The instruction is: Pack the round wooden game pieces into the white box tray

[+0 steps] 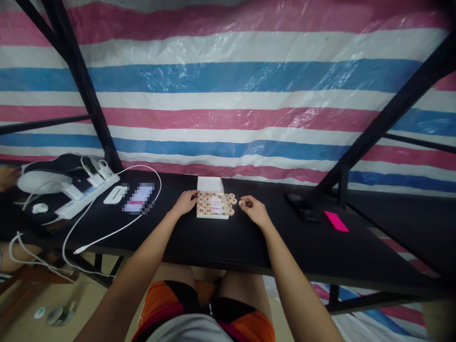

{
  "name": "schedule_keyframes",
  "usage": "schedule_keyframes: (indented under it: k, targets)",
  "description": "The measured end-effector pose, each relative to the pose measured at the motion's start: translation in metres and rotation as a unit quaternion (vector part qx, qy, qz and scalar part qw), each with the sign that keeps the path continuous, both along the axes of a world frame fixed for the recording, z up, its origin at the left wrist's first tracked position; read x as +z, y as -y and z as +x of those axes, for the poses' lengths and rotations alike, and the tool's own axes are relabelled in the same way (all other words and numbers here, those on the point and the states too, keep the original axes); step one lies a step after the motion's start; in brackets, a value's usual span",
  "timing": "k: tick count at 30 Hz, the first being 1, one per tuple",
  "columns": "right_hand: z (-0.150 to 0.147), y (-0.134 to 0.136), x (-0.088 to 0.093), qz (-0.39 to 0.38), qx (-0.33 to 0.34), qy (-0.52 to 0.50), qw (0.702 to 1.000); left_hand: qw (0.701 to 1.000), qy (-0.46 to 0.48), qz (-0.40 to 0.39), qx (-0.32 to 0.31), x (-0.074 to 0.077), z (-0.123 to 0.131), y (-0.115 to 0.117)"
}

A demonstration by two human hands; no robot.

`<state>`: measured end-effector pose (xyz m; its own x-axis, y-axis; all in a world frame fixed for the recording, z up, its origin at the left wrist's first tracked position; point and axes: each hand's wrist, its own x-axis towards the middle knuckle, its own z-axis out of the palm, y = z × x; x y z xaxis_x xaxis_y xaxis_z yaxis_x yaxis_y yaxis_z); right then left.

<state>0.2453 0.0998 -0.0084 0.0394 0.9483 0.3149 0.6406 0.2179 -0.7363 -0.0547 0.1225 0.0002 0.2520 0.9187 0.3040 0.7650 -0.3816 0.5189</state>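
A small white box (pixel 213 217) lies open on the black table, its lid (pixel 209 184) folded back at the far side. Round Chinese chess pieces (pixel 201 210) with red characters fill it in rows, and a pale wrapper or paper (pixel 215 205) covers some of them. My left hand (pixel 185 203) grips the box at its left edge, near the lid's hinge. Between the thumb and fingers of my right hand (pixel 254 210) is a chess piece (pixel 242 203), just right of the box. Several loose chess pieces (pixel 231 199) lie against the box's right side.
Left of the box are a phone (pixel 139 197), a white flat item (pixel 116 194), a white cable (pixel 117 232) and a power strip (pixel 85 197). At right lie a black object (pixel 302 206) and a pink packet (pixel 335 221). Another person's hand (pixel 9 178) shows at far left.
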Motion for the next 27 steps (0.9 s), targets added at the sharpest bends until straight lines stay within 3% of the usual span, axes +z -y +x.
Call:
schedule_keyframes:
  k: [4, 12, 27]
  targets:
    - [0.001, -0.003, -0.009, -0.026, 0.036, 0.010, 0.999, 1.000, 0.009, -0.003, -0.002, -0.002, -0.001, -0.002]
    - [0.001, -0.004, -0.014, 0.012, 0.086, 0.020, 0.996, 1.000, 0.010, -0.009, -0.003, 0.002, 0.000, 0.001]
    - [-0.003, -0.004, -0.010, -0.002, 0.109, -0.037, 0.993, 1.000, 0.005, -0.010, -0.004, 0.001, 0.000, -0.001]
